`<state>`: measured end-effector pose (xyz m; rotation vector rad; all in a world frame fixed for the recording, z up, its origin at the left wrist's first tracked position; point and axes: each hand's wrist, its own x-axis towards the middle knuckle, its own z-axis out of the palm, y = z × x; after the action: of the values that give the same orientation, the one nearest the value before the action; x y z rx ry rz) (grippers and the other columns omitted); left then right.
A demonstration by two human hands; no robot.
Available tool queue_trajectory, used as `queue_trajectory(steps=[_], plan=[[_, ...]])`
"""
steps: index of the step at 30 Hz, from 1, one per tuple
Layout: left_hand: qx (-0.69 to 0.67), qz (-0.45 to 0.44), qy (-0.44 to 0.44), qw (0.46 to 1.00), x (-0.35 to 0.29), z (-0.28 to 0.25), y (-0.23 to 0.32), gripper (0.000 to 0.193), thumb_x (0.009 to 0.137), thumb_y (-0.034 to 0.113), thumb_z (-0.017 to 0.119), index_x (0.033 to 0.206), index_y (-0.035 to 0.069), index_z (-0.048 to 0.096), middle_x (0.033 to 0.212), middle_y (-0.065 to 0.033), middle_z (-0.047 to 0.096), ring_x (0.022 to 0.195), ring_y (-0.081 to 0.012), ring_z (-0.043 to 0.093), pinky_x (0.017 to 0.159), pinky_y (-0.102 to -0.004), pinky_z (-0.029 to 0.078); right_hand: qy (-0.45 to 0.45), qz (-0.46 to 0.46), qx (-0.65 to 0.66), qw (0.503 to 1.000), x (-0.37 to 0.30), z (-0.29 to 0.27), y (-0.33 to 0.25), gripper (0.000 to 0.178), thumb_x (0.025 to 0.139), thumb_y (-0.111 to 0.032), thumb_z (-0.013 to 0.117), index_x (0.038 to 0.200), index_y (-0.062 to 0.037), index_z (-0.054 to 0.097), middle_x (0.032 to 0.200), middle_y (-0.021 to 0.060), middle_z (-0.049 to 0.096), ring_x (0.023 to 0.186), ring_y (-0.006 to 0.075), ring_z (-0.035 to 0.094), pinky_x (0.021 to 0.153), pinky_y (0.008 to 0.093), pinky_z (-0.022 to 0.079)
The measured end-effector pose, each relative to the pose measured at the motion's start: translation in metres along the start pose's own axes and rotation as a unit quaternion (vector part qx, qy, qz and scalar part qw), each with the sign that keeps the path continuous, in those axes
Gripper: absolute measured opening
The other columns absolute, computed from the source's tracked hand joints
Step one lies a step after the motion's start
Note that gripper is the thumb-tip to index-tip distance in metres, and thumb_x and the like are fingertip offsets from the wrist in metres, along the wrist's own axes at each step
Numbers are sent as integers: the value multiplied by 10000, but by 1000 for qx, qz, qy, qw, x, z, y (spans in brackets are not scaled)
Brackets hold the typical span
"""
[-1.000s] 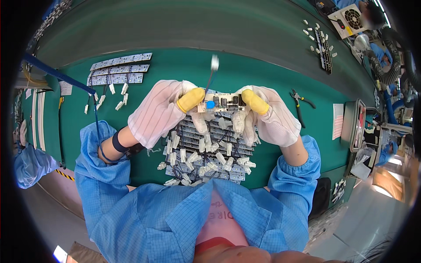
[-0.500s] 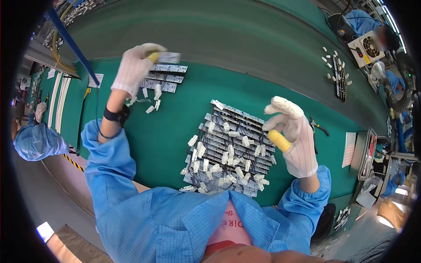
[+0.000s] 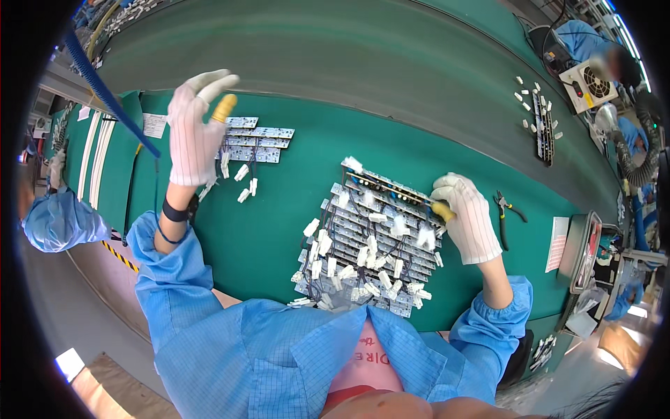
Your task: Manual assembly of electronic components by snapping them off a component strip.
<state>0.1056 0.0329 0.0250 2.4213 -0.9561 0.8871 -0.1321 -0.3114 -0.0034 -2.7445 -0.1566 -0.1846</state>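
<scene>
My left hand point(image 3: 192, 136), in a white glove with a yellow thumb cover, is open with its fingers apart. It hovers beside a small group of circuit board strips point(image 3: 266, 144) with dark wires and white connectors. My right hand point(image 3: 469, 218), gloved the same way, pinches the right end of a circuit board strip point(image 3: 391, 186). That strip is tilted on its edge at the far side of a large layered batch of board strips point(image 3: 349, 246). White connectors on wires lie across the batch, and some are blurred.
Side cutters point(image 3: 503, 215) lie right of my right hand. Beyond the mat runs a dark green conveyor belt point(image 3: 314, 63) carrying more boards point(image 3: 542, 129). A metal tray point(image 3: 581, 251) stands at the right edge, and a blue coiled hose point(image 3: 105, 87) hangs at the left. A co-worker's sleeve point(image 3: 66, 223) shows far left.
My left hand has let go of a board strip at the left group and drawn back, fingers spreading. My right hand has closed on a strip's end, and that strip has tilted up.
</scene>
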Motion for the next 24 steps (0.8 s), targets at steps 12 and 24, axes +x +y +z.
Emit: queue_trajectory(steps=[12,24], plan=[[-829,-310,-386,259,-23,6,114,813,956,656,284,1412,-14,352,1027,-201,671,825,-254,674,749,-343,548,203,-83,-9,976,1,-31,-43,348,769,-165,759,1069,-57,621,1079,118,636,1028,280,617,861,361,519],[-638,-194,-359,653,-14,-10,107,578,747,81,793,1276,64,562,988,-56,709,870,-116,647,826,-261,495,149,205,425,869,-4,-49,-34,408,888,-342,684,1099,-5,591,701,8,570,550,67,505,490,196,377]])
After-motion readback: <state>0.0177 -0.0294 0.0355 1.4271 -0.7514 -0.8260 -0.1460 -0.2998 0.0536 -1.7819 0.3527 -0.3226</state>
